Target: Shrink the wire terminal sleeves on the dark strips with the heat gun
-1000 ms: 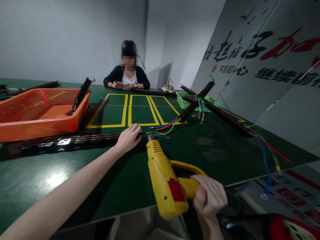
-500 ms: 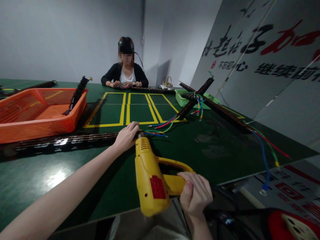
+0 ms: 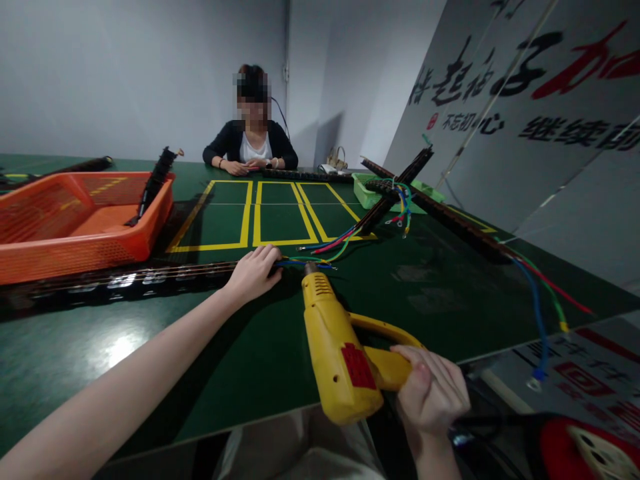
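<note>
My right hand [image 3: 434,387] is wrapped round the handle of a yellow heat gun [image 3: 340,350] with a red label. The gun's metal nozzle points away from me, over the wires. My left hand [image 3: 255,272] is closed over the right end of a long black wiring harness [image 3: 165,279] lying on the table. Out of that end, just past my left fingers, come blue, green and yellow wires [image 3: 320,265] with metal terminals. The nozzle is close to these wires; whether it touches them I cannot tell.
An orange basket [image 3: 120,248] stands at the left with a black strip leaning in it. Crossed black harnesses [image 3: 395,193] with coloured wires lie over a green basket [image 3: 363,190] at the right. Across the green table [image 3: 240,373] sits a co-worker [image 3: 255,147].
The heat gun has moved right in my right hand, its nozzle shifting from beside my left hand to farther along the wires. My left hand stays at the harness end.
</note>
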A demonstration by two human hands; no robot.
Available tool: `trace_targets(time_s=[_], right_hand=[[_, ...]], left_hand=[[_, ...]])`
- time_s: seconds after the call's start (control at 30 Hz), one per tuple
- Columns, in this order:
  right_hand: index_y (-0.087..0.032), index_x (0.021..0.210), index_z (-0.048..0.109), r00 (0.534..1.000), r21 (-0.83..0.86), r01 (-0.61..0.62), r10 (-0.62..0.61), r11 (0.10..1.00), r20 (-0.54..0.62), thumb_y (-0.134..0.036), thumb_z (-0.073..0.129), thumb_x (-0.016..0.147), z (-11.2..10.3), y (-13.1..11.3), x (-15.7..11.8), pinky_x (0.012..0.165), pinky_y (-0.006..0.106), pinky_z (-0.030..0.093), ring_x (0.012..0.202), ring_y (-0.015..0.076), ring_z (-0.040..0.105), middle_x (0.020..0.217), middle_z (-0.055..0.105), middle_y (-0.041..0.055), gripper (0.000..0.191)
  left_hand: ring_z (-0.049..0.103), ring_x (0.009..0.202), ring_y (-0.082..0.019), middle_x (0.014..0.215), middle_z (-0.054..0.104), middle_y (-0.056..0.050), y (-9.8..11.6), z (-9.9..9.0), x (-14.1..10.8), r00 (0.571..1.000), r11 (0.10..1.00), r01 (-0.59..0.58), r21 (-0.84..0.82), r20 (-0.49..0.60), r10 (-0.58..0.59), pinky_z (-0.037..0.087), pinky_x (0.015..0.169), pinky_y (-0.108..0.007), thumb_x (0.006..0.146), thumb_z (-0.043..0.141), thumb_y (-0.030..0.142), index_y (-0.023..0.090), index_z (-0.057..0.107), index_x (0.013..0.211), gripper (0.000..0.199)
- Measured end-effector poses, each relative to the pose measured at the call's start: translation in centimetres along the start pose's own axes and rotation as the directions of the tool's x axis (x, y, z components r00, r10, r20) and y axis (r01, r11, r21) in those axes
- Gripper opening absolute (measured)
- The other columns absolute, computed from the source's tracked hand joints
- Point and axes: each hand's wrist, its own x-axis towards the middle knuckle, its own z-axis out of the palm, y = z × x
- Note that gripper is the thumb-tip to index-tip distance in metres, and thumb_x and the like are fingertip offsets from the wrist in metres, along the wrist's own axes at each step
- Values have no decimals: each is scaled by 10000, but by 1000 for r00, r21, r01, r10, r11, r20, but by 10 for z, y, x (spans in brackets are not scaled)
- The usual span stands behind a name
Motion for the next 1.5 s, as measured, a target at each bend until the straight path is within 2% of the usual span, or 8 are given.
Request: trace_targets(time_s=[0.2, 0.33, 0.53, 0.83, 1.1, 1.3, 1.4, 1.5], right_hand=[[-154, 786, 632, 999, -90, 19, -23, 996, -41, -86, 286, 857, -11, 26, -4, 703, 291, 426, 662, 142, 640, 666, 681, 38, 360], [-160, 767, 633, 999, -121, 24, -30, 992, -46, -96, 287, 861, -15, 31, -4, 698, 293, 427, 650, 148, 644, 649, 679, 30, 363], [-163, 772, 640, 998, -131, 15, -22, 991, -56, -96, 276, 871, -15, 29, -2, 699, 291, 428, 656, 148, 643, 659, 679, 35, 383], [-165, 840, 643, 999, -112, -8, 2, 994, -49, -96, 319, 860, -5, 9, -6, 705, 302, 411, 679, 153, 638, 703, 691, 37, 332], [-181, 855, 622, 999, 61, -36, 35, 997, 16, -99, 328, 861, 12, -27, 2, 747, 298, 417, 721, 134, 647, 745, 694, 20, 305], [-185, 861, 613, 995, 138, -77, 67, 987, 79, -109, 352, 869, 18, -46, 4, 765, 305, 399, 750, 135, 639, 772, 692, 17, 272], [-200, 837, 610, 985, 152, -111, 88, 982, 148, -154, 370, 898, 12, -47, 9, 788, 310, 383, 744, 131, 616, 773, 682, 3, 252], [-225, 934, 615, 946, 192, -121, 54, 974, 320, -247, 362, 942, 1, -48, 19, 911, 331, 338, 852, 139, 605, 886, 685, -6, 254]], left_hand=[[549, 998, -239, 1037, 578, -90, 0, -4, -1, 999, 999, -30, -26, 13, 30, 486, 827, -367, 815, 460, 233, 187, 481, 1007, 199], [536, 1042, -241, 1070, 567, -100, -6, -6, -1, 993, 992, -107, -64, 39, 109, 487, 872, -371, 785, 461, 188, 181, 479, 1040, 256], [542, 1065, -232, 1119, 560, -113, -17, -11, -1, 974, 976, -197, -87, 95, 205, 494, 879, -366, 841, 436, 192, 177, 484, 1122, 286], [556, 1054, -215, 1124, 572, -90, -18, -6, -3, 985, 979, -164, -119, 32, 168, 504, 868, -348, 825, 462, 205, 191, 482, 1083, 259], [559, 1067, -212, 1128, 587, -76, -16, -5, -4, 991, 980, -125, -157, 24, 131, 505, 885, -359, 768, 487, 188, 202, 495, 1023, 256], [557, 1068, -205, 1139, 584, -76, -16, -6, -4, 989, 973, -143, -179, 4, 146, 506, 871, -341, 790, 487, 181, 203, 483, 1037, 248], [563, 1056, -203, 1128, 589, -73, -16, -6, -4, 991, 973, -133, -190, 4, 136, 511, 859, -342, 786, 492, 182, 203, 487, 1026, 241], [562, 1063, -202, 1137, 589, -69, -17, -6, -4, 992, 973, -126, -191, 7, 129, 509, 868, -344, 775, 495, 177, 205, 486, 1020, 247]])
